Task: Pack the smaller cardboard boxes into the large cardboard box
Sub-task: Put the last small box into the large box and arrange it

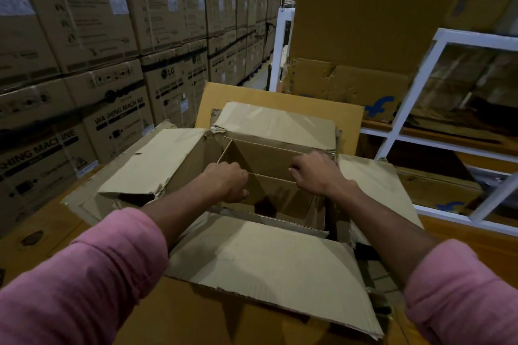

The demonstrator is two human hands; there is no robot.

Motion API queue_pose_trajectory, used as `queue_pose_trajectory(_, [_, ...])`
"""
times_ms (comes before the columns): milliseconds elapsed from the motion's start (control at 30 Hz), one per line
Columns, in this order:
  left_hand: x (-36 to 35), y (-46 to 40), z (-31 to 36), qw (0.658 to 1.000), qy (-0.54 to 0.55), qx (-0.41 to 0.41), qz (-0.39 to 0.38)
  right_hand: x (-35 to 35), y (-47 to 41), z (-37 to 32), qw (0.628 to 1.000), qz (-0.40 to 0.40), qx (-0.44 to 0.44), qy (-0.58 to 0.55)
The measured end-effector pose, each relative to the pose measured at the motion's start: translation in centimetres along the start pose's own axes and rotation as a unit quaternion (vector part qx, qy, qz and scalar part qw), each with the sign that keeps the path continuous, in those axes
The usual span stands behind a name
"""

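The large cardboard box (266, 269) stands in front of me with its four worn flaps spread outward. Inside its opening sits a smaller open cardboard box (269, 159), its brown walls showing between my hands. My left hand (228, 182) curls over the smaller box's left rim. On the right rim, my right hand (315, 173) has its fingers curled in the same way. Both forearms reach down into the opening, with pink sleeves pushed back. The lower part of the smaller box is in shadow and hidden.
Tall stacks of washing machine cartons (117, 120) form a wall along the left. A white metal rack (420, 87) on the right holds cardboard boxes, one with a blue logo (378, 106). An upright cardboard sheet (350, 120) stands behind the large box.
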State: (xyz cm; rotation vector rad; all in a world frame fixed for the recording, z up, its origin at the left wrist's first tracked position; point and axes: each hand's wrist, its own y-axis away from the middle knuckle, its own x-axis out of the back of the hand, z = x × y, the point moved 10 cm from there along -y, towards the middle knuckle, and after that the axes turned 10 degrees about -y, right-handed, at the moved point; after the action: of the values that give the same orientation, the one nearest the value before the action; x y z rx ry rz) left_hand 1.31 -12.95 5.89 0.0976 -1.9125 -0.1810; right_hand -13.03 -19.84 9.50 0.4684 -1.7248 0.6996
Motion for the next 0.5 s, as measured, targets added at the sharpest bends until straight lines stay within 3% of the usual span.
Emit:
queue_pose_trajectory(267, [-1.0,-0.4,-1.4,0.999,0.012,0.027,-0.027,-1.3,0.2,0.1,0.999,-0.037,-0.007,-0.019])
queue_pose_trajectory(500, [-1.0,-1.1,-3.8,0.992,0.112,0.04,-0.043,-4.9,0.6,-3.5,0.966,-0.221,0.001,-0.131])
